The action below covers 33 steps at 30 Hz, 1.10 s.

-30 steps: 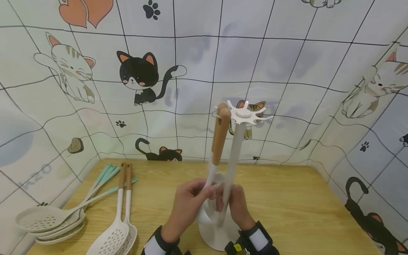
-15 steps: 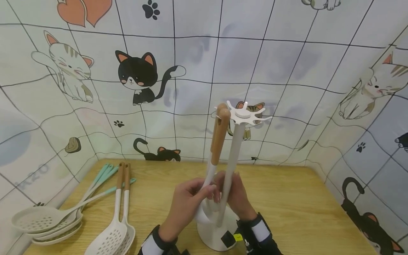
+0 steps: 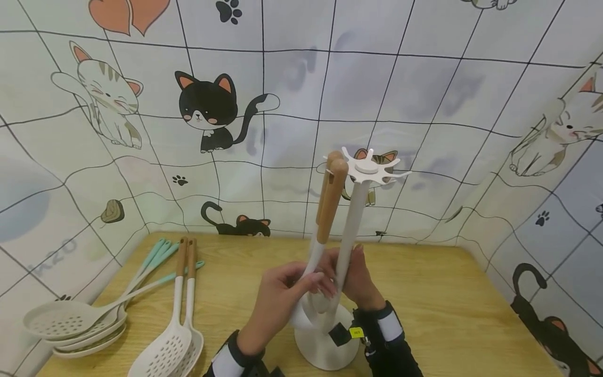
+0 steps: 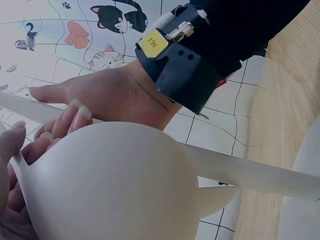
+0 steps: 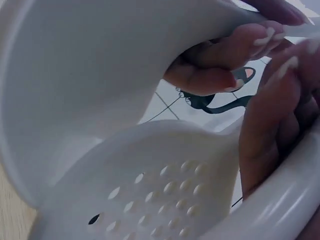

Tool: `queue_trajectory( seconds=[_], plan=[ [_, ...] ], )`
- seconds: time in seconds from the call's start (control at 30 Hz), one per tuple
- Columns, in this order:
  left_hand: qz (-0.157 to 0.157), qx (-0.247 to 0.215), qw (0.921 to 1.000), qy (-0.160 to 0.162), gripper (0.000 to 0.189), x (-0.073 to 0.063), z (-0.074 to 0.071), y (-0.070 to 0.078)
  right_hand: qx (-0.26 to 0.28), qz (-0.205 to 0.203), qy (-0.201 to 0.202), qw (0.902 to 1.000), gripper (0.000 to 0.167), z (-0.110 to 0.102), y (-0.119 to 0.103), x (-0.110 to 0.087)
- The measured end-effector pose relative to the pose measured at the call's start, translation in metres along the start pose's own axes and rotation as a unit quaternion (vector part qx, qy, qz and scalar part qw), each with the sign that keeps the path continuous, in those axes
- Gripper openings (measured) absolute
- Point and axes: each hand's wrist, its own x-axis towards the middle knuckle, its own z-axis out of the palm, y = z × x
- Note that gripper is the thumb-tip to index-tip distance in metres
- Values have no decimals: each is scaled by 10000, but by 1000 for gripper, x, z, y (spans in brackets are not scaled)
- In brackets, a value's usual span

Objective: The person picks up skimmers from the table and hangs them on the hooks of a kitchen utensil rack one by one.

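Note:
A white utensil stand (image 3: 359, 209) with a round base and a spoked hook top stands tilted at the middle. Two wooden-handled utensils hang close together along its left side. The front one is a ladle (image 4: 115, 180), its solid white bowl filling the lower left wrist view. My left hand (image 3: 278, 298) grips the ladle's white shaft below the wooden handle. Behind the ladle, a slotted skimmer (image 5: 165, 195) shows its holed bowl in the right wrist view. My right hand (image 3: 360, 280) reaches behind the stand's pole, fingers curled round it beside the skimmer's neck; the pole partly hides them.
On the wooden table (image 3: 424, 303), several teal-ended skimmers (image 3: 70, 322) lie stacked at the left. Beside them rest two wooden-handled utensils, a slotted turner (image 3: 162, 351) in front. A cat-patterned cloth (image 3: 297, 104) rises behind and at both sides.
My right hand has risen along the pole, and its fingers have moved up from beside the ladle bowl. My left hand keeps its grip; the ladle and stand have hardly moved.

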Motion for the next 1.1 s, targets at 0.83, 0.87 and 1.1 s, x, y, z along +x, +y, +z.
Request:
queue_trajectory(
  seconds=[0.83,0.87,1.1],
  plan=[
    [-363,250,9990,63,11,1,-5,2,1183,-222,-784,9896,56,5,1,7],
    [-328,268,9991,66,11,1,-5,2,1111,-223,-734,9908,55,6,1,7],
    [-218,482,9983,241,11,2,-7,3,597,-348,-439,9966,54,10,2,7]
  ],
)
